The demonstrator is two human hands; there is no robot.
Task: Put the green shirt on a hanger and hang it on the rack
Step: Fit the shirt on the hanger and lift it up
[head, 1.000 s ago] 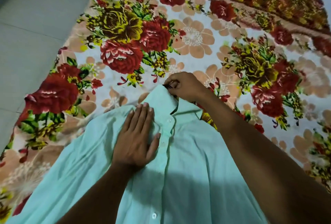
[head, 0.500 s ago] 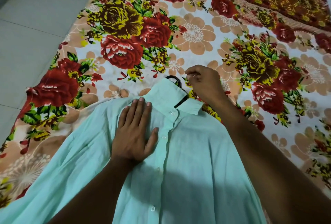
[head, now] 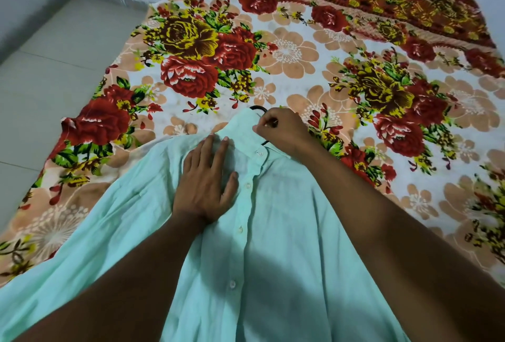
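1. The green shirt (head: 273,246) lies front-up and buttoned across the lower centre of the frame, its collar pointing toward the middle of the picture and its body spreading to the bottom edge.
2. A black hanger (head: 258,109) is inside the shirt; only its hook shows, curving out just above the collar, with a short dark piece visible at the collar opening.
3. The right hand (head: 281,130) sits at the collar, right of centre, fingers curled shut and pinching at the collar edge by the hook; whether it grips fabric, hanger or both cannot be told.
4. The left hand (head: 207,180) lies flat and open on the shirt's chest, just left of the button placket, fingers spread and pressing on the cloth, holding nothing.
5. Beneath the shirt is a floral blanket (head: 287,52), red and yellow roses on white, filling the middle and right of the frame.
6. Pale floor tiles (head: 49,68) show at the upper left.
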